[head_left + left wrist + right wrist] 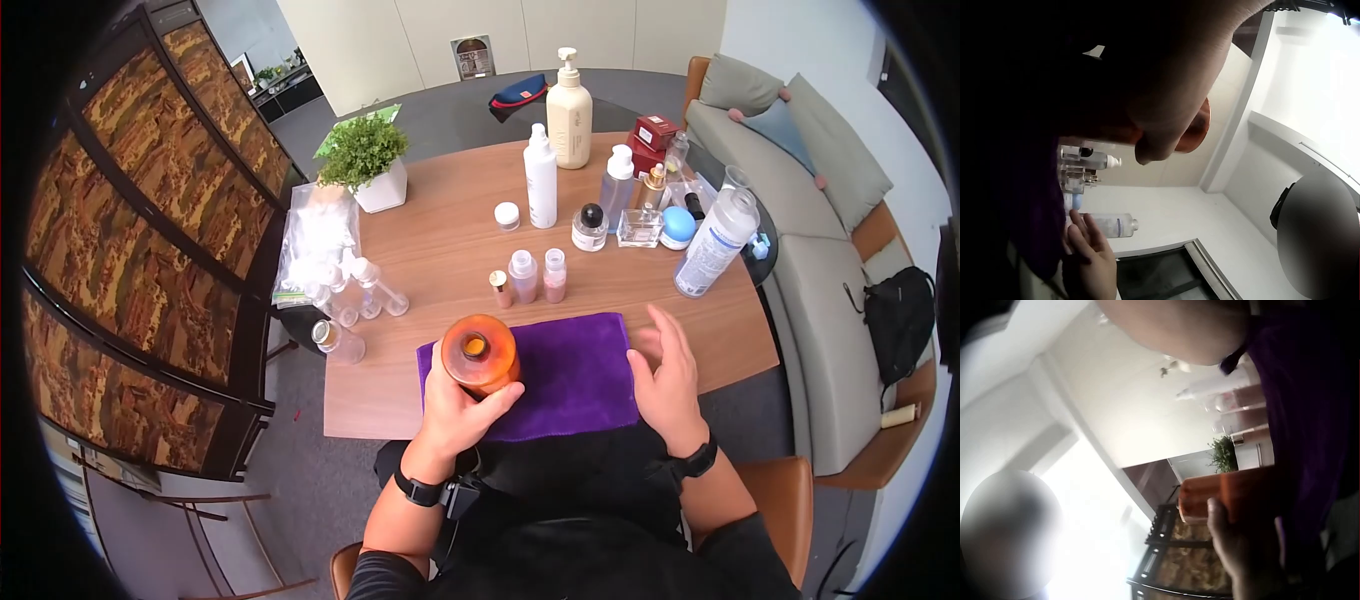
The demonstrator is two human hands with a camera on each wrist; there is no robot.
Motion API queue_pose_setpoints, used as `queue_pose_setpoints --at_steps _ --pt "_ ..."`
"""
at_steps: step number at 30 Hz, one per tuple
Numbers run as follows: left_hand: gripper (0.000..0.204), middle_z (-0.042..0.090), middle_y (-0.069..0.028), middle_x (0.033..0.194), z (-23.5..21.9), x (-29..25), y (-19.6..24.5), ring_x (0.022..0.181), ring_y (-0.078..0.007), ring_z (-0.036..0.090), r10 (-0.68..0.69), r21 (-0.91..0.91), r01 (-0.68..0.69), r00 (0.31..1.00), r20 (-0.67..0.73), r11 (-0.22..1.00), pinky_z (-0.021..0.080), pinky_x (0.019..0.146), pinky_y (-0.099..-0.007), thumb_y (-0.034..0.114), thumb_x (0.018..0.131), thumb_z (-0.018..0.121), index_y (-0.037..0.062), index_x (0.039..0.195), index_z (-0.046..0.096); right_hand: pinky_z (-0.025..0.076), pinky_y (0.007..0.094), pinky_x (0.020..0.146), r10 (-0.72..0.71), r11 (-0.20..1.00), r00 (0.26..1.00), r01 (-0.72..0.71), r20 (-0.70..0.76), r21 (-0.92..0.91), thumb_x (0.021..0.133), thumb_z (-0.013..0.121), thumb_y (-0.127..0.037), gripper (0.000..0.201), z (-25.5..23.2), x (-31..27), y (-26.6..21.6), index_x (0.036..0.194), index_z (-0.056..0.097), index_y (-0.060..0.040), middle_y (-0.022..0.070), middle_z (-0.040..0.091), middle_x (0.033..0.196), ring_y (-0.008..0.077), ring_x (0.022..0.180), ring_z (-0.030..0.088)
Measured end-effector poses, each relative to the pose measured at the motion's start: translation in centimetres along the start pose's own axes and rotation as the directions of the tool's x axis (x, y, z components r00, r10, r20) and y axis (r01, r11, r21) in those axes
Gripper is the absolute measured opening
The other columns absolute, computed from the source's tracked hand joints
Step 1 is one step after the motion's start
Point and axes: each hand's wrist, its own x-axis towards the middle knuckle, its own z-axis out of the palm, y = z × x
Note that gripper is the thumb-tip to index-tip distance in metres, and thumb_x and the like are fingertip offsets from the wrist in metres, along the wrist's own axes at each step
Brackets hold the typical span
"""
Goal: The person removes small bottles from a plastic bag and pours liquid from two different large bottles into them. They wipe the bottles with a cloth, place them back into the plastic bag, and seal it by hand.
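My left hand (456,408) grips an amber bottle (480,352) round its side, thumb across the front. The bottle stands upright over the left part of a purple towel (580,375), and its open neck has no cap. In the right wrist view the amber bottle (1200,499) shows from the side with the thumb on it. At the towel's right edge my right hand (668,385) is held with fingers spread and nothing in them. The left wrist view shows that right hand (1091,256) near a clear bottle (1113,225).
Beyond the towel stand two small pink bottles (523,277), a white jar (507,216), a white spray bottle (541,180) and a tall cream pump bottle (569,115). A large clear bottle (712,245) leans at the right. Several clear bottles (378,288) and a potted plant (362,155) are at the left.
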Motion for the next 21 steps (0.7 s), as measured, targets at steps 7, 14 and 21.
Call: queue_pose_setpoints --at_steps 7,14,21 --pt "0.087 0.067 -0.0133 0.134 -0.1 0.1 -0.3 0.122 -0.0235 0.067 -0.026 -0.008 0.027 0.998 0.057 1.000 0.053 0.108 -0.0385 0.021 0.078 0.100 -0.0023 0.147 0.052 0.042 0.0515 0.124 -0.405 0.809 0.781 0.548 0.476 -0.211 0.093 0.083 -0.040 0.071 2.4 0.5 -1.2 0.148 0.062 -0.0005 0.0210 0.054 0.161 0.0405 0.150 0.050" --pt "0.091 0.067 -0.0139 0.137 -0.5 0.3 -0.6 0.124 -0.0244 0.067 0.003 0.061 -0.010 0.994 0.111 0.998 0.053 0.109 -0.0403 0.016 0.076 0.102 -0.0011 0.149 0.051 0.034 0.0536 0.128 -0.335 0.684 0.689 0.647 0.642 -0.337 0.096 0.073 -0.061 0.084 1.9 2.1 0.3 0.157 0.057 -0.0054 0.0167 0.047 0.169 0.0394 0.158 0.040" --pt "0.088 0.067 -0.0134 0.134 -1.8 0.9 0.3 0.123 -0.0238 0.067 0.064 0.025 -0.067 0.990 0.128 0.997 0.053 0.108 -0.0395 0.012 0.075 0.100 -0.0012 0.147 0.052 0.033 0.0558 0.129 -0.310 0.673 0.695 0.642 0.649 -0.366 0.097 0.073 -0.061 0.085 1.3 2.1 0.0 0.157 0.056 -0.0051 0.0172 0.044 0.172 0.0434 0.159 0.036"
